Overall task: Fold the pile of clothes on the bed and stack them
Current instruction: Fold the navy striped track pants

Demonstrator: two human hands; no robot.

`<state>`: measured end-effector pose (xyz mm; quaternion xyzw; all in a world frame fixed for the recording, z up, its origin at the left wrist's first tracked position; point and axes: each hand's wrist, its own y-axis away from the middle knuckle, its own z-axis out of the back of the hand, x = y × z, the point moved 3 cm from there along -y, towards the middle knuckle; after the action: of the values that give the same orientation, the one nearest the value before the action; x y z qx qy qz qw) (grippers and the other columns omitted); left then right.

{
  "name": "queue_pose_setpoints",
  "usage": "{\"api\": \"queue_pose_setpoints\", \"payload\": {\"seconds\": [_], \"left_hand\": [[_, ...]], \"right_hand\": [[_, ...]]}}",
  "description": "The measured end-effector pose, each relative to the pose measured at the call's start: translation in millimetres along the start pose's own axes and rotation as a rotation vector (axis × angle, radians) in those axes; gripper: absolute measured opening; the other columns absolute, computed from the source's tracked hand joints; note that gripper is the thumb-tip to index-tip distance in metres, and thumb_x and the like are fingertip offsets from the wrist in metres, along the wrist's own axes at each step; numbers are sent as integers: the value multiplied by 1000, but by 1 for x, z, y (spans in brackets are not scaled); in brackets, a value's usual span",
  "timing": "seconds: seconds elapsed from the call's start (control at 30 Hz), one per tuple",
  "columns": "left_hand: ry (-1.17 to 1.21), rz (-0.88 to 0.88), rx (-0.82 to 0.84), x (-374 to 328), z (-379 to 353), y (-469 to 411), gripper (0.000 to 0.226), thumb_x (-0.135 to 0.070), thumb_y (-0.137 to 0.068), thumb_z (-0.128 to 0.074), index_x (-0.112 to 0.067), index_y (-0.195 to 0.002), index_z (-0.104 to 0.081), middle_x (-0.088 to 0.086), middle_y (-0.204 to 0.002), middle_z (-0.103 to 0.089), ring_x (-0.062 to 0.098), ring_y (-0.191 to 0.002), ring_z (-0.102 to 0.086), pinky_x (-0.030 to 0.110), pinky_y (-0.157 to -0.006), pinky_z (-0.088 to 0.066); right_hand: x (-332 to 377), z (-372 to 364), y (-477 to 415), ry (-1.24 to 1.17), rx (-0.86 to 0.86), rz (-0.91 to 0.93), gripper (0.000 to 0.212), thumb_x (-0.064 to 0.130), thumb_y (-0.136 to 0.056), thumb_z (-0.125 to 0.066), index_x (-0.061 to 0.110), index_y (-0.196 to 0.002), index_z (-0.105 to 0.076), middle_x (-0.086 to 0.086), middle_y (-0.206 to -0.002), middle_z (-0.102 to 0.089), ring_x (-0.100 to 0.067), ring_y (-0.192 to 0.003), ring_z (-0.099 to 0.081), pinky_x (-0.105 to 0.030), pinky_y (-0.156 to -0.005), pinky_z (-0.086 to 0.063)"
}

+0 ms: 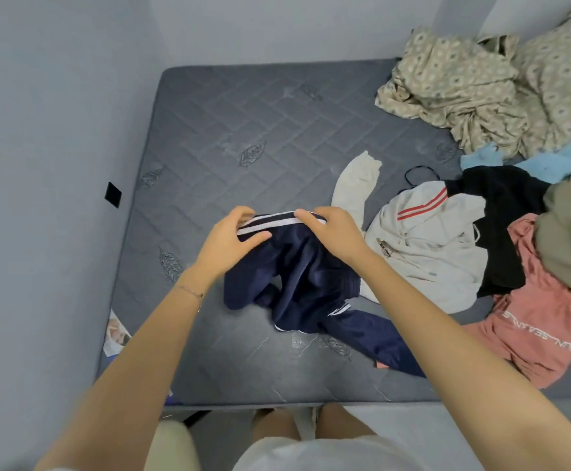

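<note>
Both left hand (231,241) and right hand (333,234), grip curled, hold the navy garment (311,287) (striped band).

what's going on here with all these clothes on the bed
A person stands at the edge of a grey mattress and holds a navy garment by its white-striped band, left hand and right hand gripping it side by side. The rest of it lies crumpled on the mattress. To the right, an unfolded pile waits: a light grey hoodie, a pink shirt, a black garment and others. No folded stack is visible yet.
</note>
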<state>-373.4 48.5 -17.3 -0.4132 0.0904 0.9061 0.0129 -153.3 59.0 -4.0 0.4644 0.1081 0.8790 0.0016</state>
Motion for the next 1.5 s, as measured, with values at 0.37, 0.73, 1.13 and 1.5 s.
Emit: {"api": "queue_pose_setpoints", "payload": {"seconds": [0.37,0.73,1.13,1.5], "left_hand": [[131,-167,307,-61,-16,-32,24,-29,-75,-83,-32,-89,-63,-24,-75,-66,-11,-71,-60,6,-61,-39],[473,-108,267,-41,19,-19,28,-8,-83,-75,-31,-99,-70,-19,-94,-74,-4,-88,-67,9,-74,-48],[358,-129,266,-23,62,-3,17,-15,-83,-76,-23,-96,-70,-13,-89,-73,0,-83,-65,14,-73,-48],[408,-2,357,-29,64,9,19,-27,-94,-62,-13,-103,-71,2,-99,-74,16,-97,-70,27,-86,-54]], "right_hand": [[46,-4,-13,-57,-112,6,47,50,-96,-47,12,-71,-52,-7,-66,-55,-15,-62,-47,-31,-64,-39],[-11,-18,18,-383,156,-65,30,32,-97,-58,35,-126,-49,28,-121,-56,21,-108,-50,0,-86,-37],[22,-38,9,-402,27,-69,29,38,-93,-62,28,-66,-63,18,-67,-61,1,-65,-55,-14,-62,-42],[64,-51,13,-94,200,148,26,37,-99,-52,23,-79,-44,12,-70,-44,3,-59,-42,-13,-61,-37]]}}
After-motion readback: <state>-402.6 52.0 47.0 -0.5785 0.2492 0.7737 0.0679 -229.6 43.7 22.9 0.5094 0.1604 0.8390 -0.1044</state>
